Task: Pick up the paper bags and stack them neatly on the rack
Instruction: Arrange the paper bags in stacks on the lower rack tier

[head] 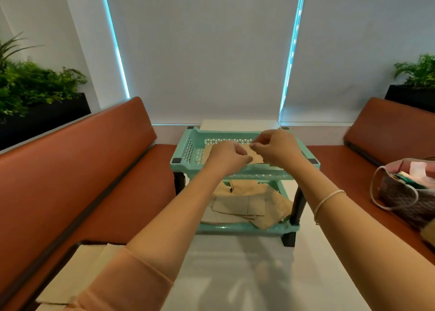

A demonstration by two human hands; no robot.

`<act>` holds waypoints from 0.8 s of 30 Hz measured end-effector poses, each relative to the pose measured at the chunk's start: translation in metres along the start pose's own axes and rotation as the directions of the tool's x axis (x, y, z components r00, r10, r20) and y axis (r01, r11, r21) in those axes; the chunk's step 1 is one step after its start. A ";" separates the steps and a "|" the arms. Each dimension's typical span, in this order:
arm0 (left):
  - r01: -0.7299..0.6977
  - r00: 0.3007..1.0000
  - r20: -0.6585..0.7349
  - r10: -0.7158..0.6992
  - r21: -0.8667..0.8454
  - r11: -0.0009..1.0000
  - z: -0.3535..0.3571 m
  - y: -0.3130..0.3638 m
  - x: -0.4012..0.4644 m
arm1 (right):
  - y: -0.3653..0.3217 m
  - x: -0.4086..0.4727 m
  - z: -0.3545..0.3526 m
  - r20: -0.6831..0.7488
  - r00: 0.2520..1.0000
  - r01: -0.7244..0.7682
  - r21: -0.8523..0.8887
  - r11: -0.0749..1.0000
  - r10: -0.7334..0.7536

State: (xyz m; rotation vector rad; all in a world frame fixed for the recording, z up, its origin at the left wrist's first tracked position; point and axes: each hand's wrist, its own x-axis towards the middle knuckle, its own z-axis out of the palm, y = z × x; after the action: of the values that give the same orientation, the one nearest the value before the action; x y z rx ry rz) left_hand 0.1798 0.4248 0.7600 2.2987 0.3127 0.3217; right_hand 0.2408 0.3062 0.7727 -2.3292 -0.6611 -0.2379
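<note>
Item: paper bag point(255, 156) in rack point(188, 146) top tray — pinched by left hand point(227, 156) and right hand point(276, 149). Risk: uneven release leaves it skewed.

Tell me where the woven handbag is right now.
In the head view the woven handbag sits at the far right, on the orange bench seat to the right of the teal rack.

A two-tier rack point(244, 169) stands on the desk point(235, 275), between two benches. One paper bag point(255, 156) lies in its top tray, under both hands; more paper bags point(244, 205) lie on the lower tier. A handbag point(404, 193) sits on the right bench point(353, 165).
</note>
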 end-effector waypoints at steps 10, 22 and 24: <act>0.111 0.978 0.174 -0.118 0.051 0.993 0.046 -0.065 -0.032 | 0.052 -0.055 0.041 0.489 0.865 -0.111 -0.023 0.994 0.108; 0.285 0.921 0.182 -0.345 0.289 0.914 0.084 -0.114 -0.010 | 0.109 -0.034 0.115 0.407 0.839 -0.203 -0.380 0.902 0.360; 0.293 0.924 0.172 -0.341 0.255 0.921 0.088 -0.119 -0.004 | 0.112 -0.024 0.123 0.393 0.852 -0.179 -0.404 0.897 0.347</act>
State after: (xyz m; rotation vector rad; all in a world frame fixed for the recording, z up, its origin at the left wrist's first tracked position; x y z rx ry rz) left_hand 0.1902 0.4442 0.6134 2.4247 0.6326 -0.1341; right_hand 0.2767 0.3085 0.6089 -2.8280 -0.5282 0.3683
